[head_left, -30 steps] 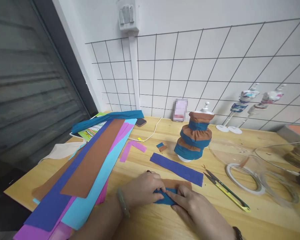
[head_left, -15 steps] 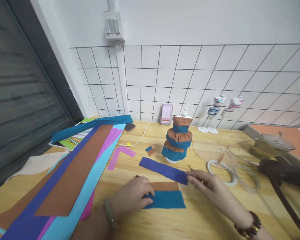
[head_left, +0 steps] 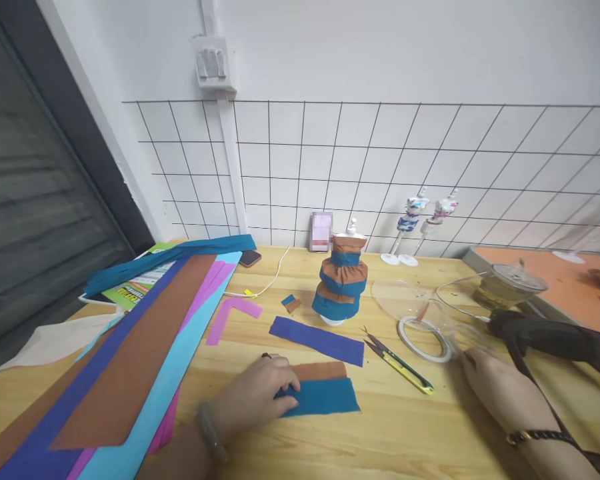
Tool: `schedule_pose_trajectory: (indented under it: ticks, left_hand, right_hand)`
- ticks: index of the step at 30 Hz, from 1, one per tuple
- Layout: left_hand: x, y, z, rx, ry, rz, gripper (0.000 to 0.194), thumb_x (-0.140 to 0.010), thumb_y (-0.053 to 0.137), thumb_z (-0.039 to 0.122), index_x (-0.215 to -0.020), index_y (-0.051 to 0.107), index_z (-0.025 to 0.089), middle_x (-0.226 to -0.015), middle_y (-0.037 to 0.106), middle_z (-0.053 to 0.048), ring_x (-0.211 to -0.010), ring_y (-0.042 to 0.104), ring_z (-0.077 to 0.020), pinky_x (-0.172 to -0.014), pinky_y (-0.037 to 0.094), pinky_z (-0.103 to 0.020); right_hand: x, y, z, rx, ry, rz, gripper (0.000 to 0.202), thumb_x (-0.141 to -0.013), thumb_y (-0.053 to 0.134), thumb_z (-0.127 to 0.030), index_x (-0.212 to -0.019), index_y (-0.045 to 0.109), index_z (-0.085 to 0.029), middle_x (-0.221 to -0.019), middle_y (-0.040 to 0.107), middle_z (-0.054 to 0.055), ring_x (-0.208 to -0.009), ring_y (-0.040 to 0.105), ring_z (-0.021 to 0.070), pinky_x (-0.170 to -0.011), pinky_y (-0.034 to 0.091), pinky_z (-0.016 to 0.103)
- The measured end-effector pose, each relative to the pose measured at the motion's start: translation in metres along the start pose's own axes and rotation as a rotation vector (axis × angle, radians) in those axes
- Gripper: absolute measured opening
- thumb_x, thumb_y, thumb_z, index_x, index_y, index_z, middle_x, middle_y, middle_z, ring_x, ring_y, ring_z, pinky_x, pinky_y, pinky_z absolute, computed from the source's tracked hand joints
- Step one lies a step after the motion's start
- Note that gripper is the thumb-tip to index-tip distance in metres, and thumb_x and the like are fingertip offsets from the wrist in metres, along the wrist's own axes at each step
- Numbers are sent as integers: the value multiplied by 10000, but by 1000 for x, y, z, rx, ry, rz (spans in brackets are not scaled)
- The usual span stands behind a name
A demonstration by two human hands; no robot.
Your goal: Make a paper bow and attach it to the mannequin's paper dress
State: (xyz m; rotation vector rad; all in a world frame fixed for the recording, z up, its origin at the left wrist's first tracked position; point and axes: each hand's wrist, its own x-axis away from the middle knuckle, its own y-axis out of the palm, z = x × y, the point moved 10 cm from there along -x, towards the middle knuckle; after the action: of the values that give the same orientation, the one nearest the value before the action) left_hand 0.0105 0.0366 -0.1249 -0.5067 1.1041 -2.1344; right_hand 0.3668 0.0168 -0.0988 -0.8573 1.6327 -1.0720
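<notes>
Head view shows us pressing our left hand [head_left: 257, 395] flat, fingers together, on the left end of a teal strip [head_left: 325, 397] near the desk's [head_left: 405, 433] front edge. A brown strip [head_left: 320, 371] lies just behind the teal one, touching it along its far side. Our right hand [head_left: 495, 390] is out to the right, well apart from the strips, with its fingers at a tape ring [head_left: 424, 329]. The fingertips sit behind clear plastic [head_left: 420, 300], so we cannot tell whether they are spread or pinching the ring.

Between the two hands lie snips [head_left: 399, 363] with a yellow-green handle, pointing toward the back left. Behind the brown strip a blue strip [head_left: 316, 340] lies at a slant. Further back, mid-desk, a small form [head_left: 341, 283] stands upright, wrapped in brown and teal bands. Two tiny scraps [head_left: 291, 303] sit just left of it, and a pink L-shaped piece [head_left: 230, 317] lies left of those.

Long sheets [head_left: 130, 360] in brown, blue, cyan and pink run along the desk's left side, front to back. A phone [head_left: 250, 258] with a white cable [head_left: 273, 277] rests near the back edge. Toward the right end sits a glass pot [head_left: 507, 283], and a dark strap [head_left: 555, 337] lies in front of it.
</notes>
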Motion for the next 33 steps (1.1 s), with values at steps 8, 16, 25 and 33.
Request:
schedule_pose_trajectory:
  ticks: [8,16,25,33]
  left_hand:
    - [2,-3,5,15,24,7,135,-755,592,251,-858,650,186,-840,627,-27,-830,536,-170,-742,385,-274]
    - [6,-20,15,110,46,114,205,-767,592,352,-846,671,180,-735,595,-18,-735,530,-146,-693,395,-260]
    - [9,-12,22,565,39,19,344,-755,600,427,-928,677,140,-737,606,-35,-660,525,-113,-605,407,-219]
    - [7,10,25,1142,-8,-123,420,-734,615,476,-925,660,105,-874,658,-91,-805,591,-167,-784,452,-319]
  right_hand:
    - [22,-10,-20,-654,221,-199,336,-761,482,-533,-677,558,-217,-573,540,-8,-548,504,172,-524,407,250]
    - [61,-10,-115,-1569,342,-483,312,-796,499,-475,-905,638,-218,-697,651,50,-437,434,113,-416,416,237]
    - [89,-10,-198,-1306,-159,-438,333,-855,495,-342,-1172,497,-238,-979,701,101,-725,683,203,-670,571,330]
    - [108,-13,-233,-806,-544,-160,457,-842,520,-233,-1288,420,-249,-1173,634,101,-1005,632,235,-739,560,245]
